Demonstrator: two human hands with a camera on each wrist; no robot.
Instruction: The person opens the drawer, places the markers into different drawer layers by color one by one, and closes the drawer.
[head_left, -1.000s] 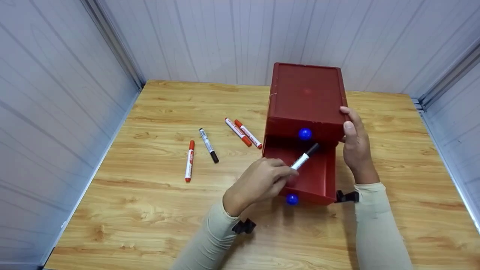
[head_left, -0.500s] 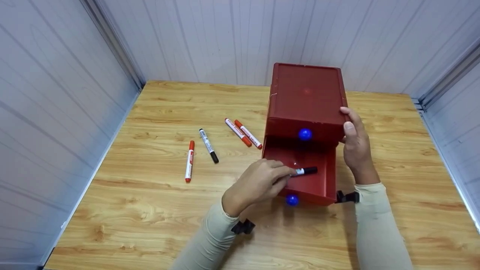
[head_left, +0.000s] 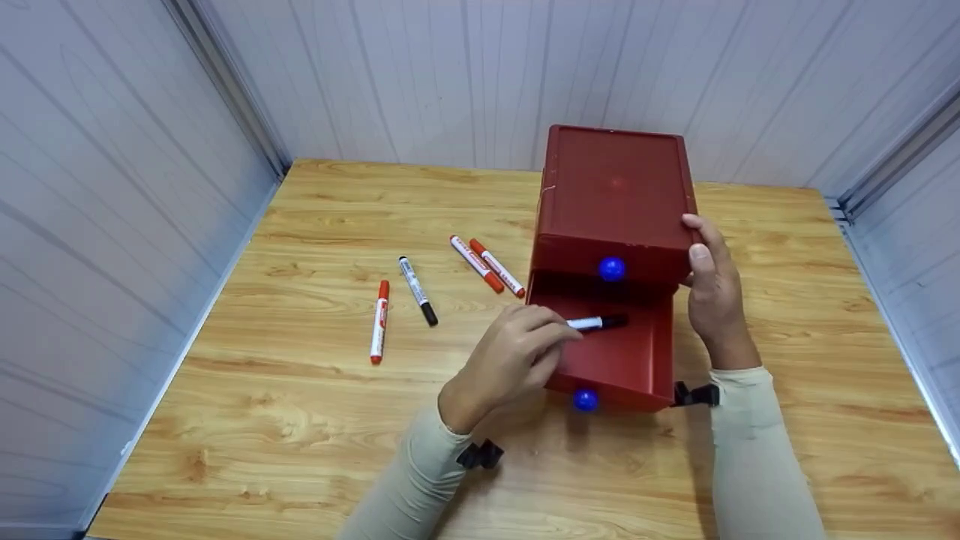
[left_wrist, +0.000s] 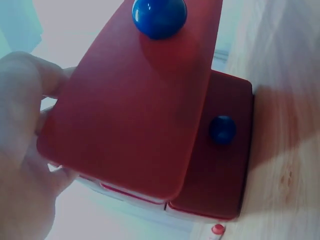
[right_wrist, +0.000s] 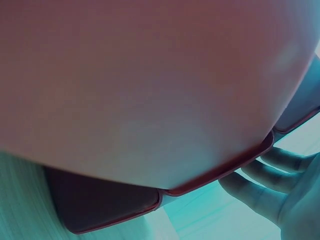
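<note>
1 open red drawer (head_left: 630,360), 1 black-capped marker (head_left: 598,322) inside

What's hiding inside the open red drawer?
A black-capped white marker shows inside. The left hand covers its other end and part of the open red drawer; the upper drawer hides the back.

1. The black-capped white marker (head_left: 596,323) was within the drawer (head_left: 630,364), its cap pointing rightward from the left hand (head_left: 514,352); the fingers hid its near end, so a pinch could not be told.
2. The red drawer, pulled out, reached right of that hand.
3. The red drawer unit (head_left: 619,187) stood upright, its side touched by the right hand (head_left: 712,289).
</note>
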